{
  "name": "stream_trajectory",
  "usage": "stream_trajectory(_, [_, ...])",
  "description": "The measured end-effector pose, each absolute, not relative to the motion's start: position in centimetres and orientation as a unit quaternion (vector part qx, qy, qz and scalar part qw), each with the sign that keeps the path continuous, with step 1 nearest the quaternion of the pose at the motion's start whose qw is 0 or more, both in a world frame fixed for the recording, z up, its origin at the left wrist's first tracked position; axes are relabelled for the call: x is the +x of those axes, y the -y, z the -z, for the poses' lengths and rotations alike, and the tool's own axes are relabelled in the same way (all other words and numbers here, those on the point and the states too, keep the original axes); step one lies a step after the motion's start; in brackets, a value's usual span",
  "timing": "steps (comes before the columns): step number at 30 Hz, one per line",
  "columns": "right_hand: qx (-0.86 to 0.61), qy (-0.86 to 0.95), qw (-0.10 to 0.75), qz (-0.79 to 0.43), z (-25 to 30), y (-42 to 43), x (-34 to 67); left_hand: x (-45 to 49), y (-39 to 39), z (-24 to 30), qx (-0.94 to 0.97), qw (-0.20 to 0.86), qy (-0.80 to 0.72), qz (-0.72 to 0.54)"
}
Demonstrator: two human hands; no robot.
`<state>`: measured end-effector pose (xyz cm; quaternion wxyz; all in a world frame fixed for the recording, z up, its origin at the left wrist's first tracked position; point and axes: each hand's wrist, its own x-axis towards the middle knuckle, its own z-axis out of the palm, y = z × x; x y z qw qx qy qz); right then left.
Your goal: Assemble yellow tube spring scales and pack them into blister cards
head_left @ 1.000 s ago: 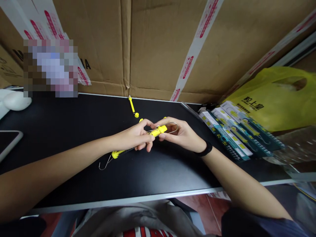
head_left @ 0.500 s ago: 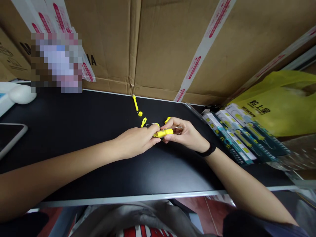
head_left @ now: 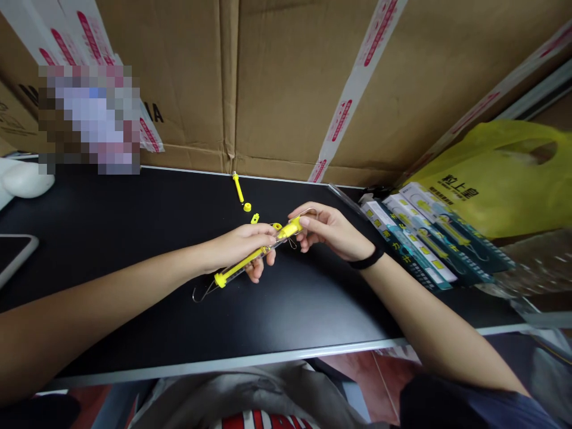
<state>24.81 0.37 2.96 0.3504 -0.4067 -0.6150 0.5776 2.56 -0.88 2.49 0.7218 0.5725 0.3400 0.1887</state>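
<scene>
Slanting across both hands is a tubular spring scale (head_left: 241, 266), with a clear barrel, yellow parts inside and a wire hook at its lower left end. My left hand (head_left: 241, 241) is closed around the middle of the barrel, its fingertips showing underneath. At the upper right end, my right hand (head_left: 337, 231) pinches the yellow cap (head_left: 291, 227), and a wire loop curves over those fingers. Behind the hands lie a yellow rod (head_left: 239, 189), a small yellow ring (head_left: 247, 207) and a yellow flat-ended piece (head_left: 254, 218). Another yellow ring (head_left: 277, 226) is partly hidden by my left fingers.
Several printed boxes (head_left: 415, 238) lie on the right beside a yellow plastic bag (head_left: 500, 179). Large cardboard (head_left: 272, 89) stands along the black table's (head_left: 286, 304) back edge. At left are a phone-like device (head_left: 15, 259) and a white rounded object (head_left: 29, 177).
The spring scale's long clear barrel and lower hook have come into view, slanting down to the left. My right hand has shifted slightly up on the cap. The head view has turned a little.
</scene>
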Motion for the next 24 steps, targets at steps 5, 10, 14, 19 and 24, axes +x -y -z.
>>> stream_trajectory(5, [-0.416, 0.604, 0.455, -0.505, -3.1, -1.0, 25.3, 2.3, 0.5, -2.1, 0.606, 0.676, -0.360, -0.217])
stream_trajectory(10, [-0.400, 0.682, 0.432, -0.434, -3.1, -0.2, 24.8, 2.5, 0.4, -1.7, 0.628, 0.605, -0.377, -0.311])
stream_trajectory(14, [-0.408, 0.689, 0.449, -0.397, -2.7, 0.4, 24.0, 2.9, 0.6, -1.9, 0.589, 0.628, -0.356, -0.362])
stream_trajectory(19, [-0.385, 0.639, 0.448, -0.492, -2.6, 0.7, 23.3, 3.0, 1.0, -2.2, 0.558, 0.680, -0.331, -0.342])
stream_trajectory(24, [-0.379, 0.580, 0.434, -0.576, -2.7, 0.9, 23.1, 3.0, 1.5, -2.5, 0.534, 0.735, -0.290, -0.302])
